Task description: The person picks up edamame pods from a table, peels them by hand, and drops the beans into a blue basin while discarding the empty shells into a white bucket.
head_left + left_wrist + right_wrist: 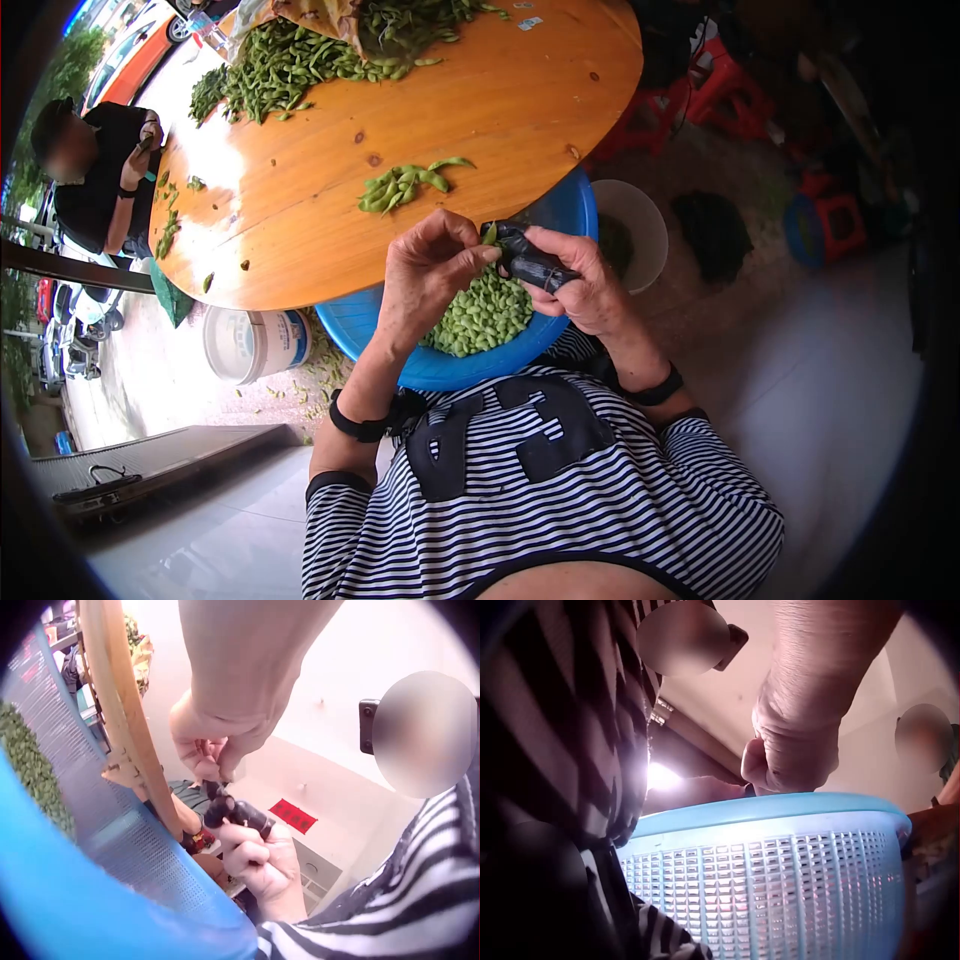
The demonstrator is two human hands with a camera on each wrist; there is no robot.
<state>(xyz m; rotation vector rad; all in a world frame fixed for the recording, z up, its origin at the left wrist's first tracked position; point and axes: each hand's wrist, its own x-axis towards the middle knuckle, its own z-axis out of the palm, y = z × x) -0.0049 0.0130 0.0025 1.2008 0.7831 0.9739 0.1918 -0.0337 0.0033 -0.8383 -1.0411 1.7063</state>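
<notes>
In the head view, the left hand (432, 268) pinches a green pod (490, 234) between thumb and forefinger. Beside it the right hand (585, 278), with black coverings (530, 258) on its thumb and finger, meets the pod's lower end. Both hands are above a blue basket (362, 325) holding shelled green beans (482, 318). The left wrist view shows the left hand (210, 742) touching the black-covered fingertips of the right hand (259, 859). The right wrist view has the curled right hand (799, 757) over the basket rim (780, 804); its fingertips are hidden.
On the wooden table (480, 120) lie a small pod pile (405, 187) and a large pod heap (300, 65). White buckets (235, 345) stand below on the left and right. Red stools (730, 85) are at the right; a person in black (95, 180) sits across the table.
</notes>
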